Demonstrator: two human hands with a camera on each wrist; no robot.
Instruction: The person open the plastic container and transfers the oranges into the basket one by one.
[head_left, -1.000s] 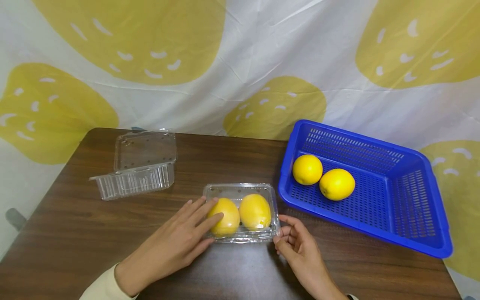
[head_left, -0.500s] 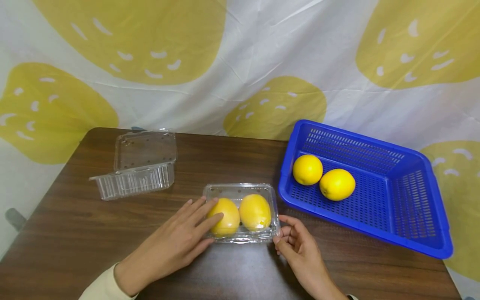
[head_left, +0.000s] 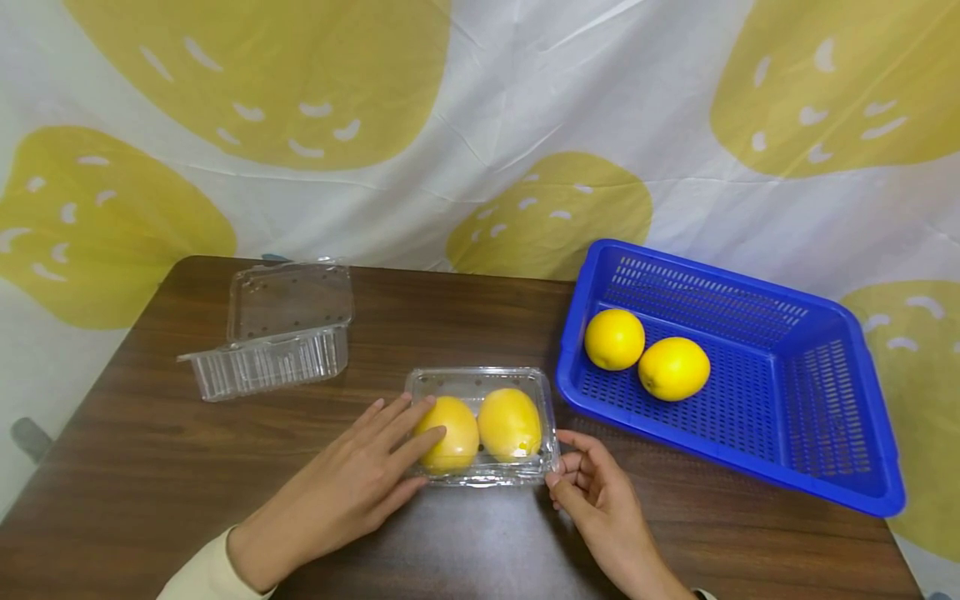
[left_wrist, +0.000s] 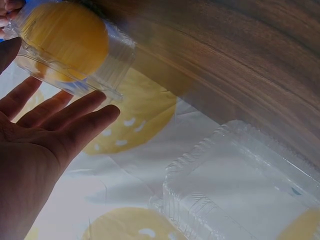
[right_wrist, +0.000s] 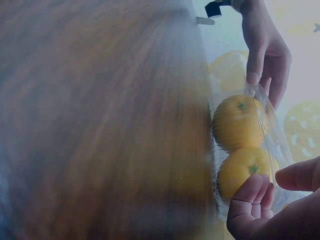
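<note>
My left hand [head_left: 367, 468] lies spread on the clear box [head_left: 480, 480]; my right hand [head_left: 602, 498] pinches its near right corner. The box sits on the bench [head_left: 465, 325], 2 yellow fruits [head_left: 510, 423] inside.

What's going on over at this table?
A person has both hands on a clear container with two yellow fruits inside and its lid lowered. The left hand rests on its left side, and the right hand holds the near right corner. Two more fruits sit in the blue basket, and another clear container stands open at the left.
</note>
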